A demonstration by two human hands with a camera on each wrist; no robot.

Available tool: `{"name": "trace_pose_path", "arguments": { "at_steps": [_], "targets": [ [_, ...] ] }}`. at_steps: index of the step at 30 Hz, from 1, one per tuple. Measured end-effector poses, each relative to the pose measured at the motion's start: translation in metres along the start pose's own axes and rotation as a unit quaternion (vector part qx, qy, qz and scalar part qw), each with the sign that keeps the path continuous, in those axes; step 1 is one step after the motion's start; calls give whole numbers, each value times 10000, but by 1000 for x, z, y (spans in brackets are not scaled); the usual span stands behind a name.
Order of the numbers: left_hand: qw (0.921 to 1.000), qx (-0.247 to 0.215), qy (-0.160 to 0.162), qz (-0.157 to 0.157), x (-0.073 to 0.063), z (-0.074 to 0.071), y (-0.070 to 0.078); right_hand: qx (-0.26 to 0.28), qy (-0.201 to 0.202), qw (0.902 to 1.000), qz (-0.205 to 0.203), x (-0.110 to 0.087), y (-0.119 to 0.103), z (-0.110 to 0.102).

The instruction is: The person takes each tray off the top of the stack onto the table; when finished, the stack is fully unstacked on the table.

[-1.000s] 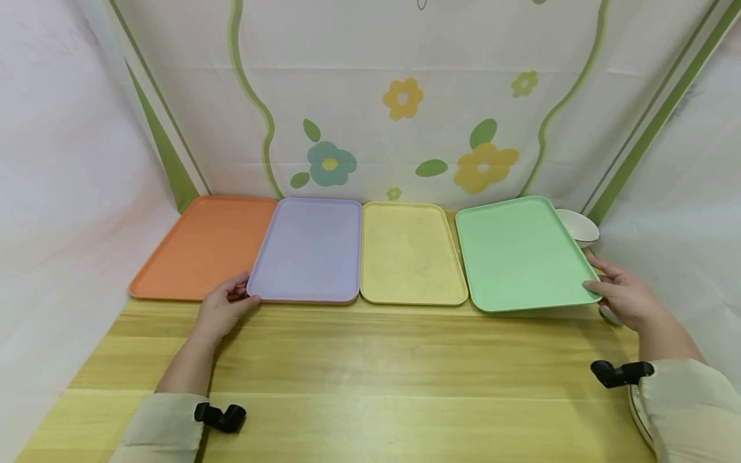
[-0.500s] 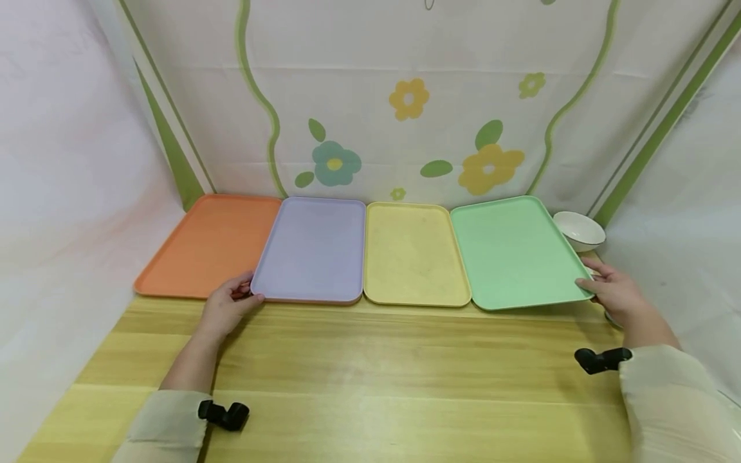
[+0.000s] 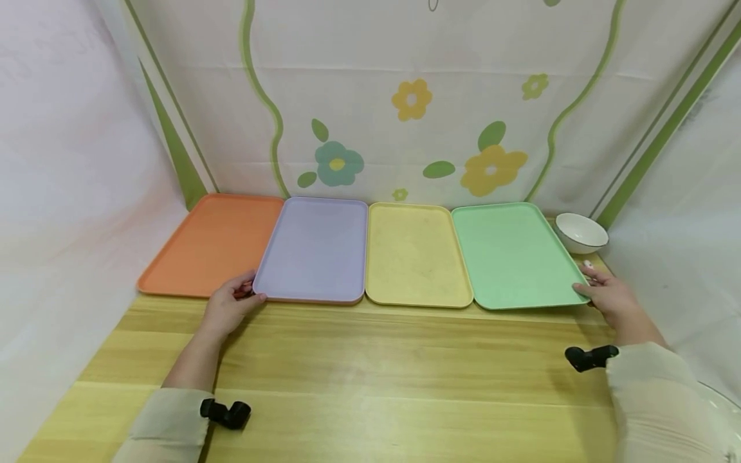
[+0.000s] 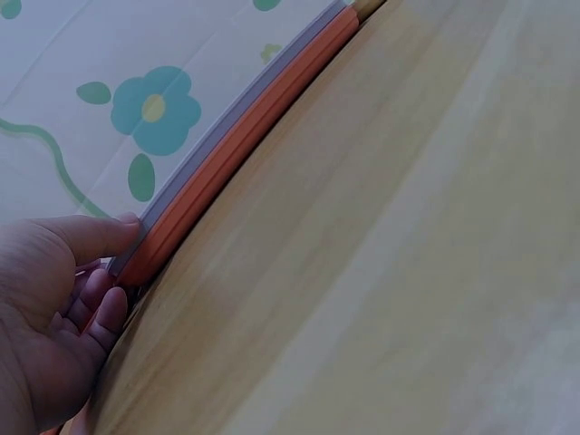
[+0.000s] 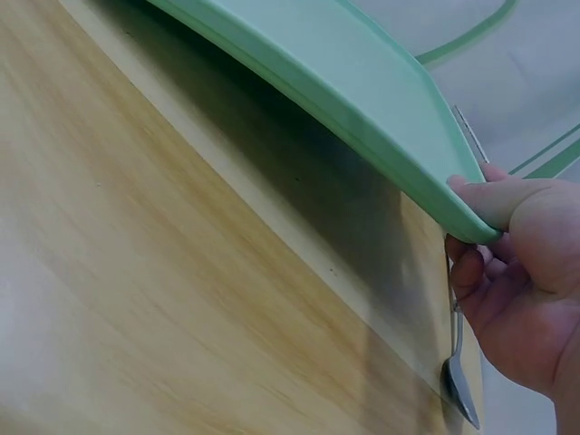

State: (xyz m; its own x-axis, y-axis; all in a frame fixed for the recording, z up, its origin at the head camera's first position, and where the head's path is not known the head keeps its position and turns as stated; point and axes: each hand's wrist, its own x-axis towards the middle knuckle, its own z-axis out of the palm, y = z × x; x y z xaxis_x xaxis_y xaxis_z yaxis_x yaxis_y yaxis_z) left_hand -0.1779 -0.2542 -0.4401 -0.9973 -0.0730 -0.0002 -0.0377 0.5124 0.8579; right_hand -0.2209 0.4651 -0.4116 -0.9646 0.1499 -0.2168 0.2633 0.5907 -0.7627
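Four-cornered trays stand in a row along the back of the table: orange (image 3: 214, 244), purple (image 3: 312, 251), yellow (image 3: 418, 254) and green (image 3: 518, 257). My left hand (image 3: 228, 305) pinches the purple tray's near left corner, thumb on its rim. In the left wrist view, an orange tray edge (image 4: 240, 149) shows directly under the purple one. With thumb above and fingers below, my right hand (image 3: 612, 299) grips the green tray's near right corner. That corner is raised off the table in the right wrist view, and a shadow lies beneath it.
Behind the green tray's right side is a white bowl (image 3: 581, 233). A metal spoon (image 5: 460, 390) lies at the table's right edge, below my right hand. Part of a white plate (image 3: 720, 411) shows beside the right sleeve. A flowered cloth (image 3: 370, 96) hangs behind the trays.
My right hand has moved the green tray left against the yellow one, straightened it and lowered it somewhat. More of the bowl now shows. The left hand keeps its hold on the purple tray.
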Motion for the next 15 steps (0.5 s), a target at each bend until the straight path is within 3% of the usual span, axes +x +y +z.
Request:
{"name": "trace_pose_path", "arguments": {
  "at_steps": [15],
  "targets": [
    [9999, 69, -51, -71, 2, 0, 2, -230, 483, 9980, 324, 4, 7, 10]
  ]
}}
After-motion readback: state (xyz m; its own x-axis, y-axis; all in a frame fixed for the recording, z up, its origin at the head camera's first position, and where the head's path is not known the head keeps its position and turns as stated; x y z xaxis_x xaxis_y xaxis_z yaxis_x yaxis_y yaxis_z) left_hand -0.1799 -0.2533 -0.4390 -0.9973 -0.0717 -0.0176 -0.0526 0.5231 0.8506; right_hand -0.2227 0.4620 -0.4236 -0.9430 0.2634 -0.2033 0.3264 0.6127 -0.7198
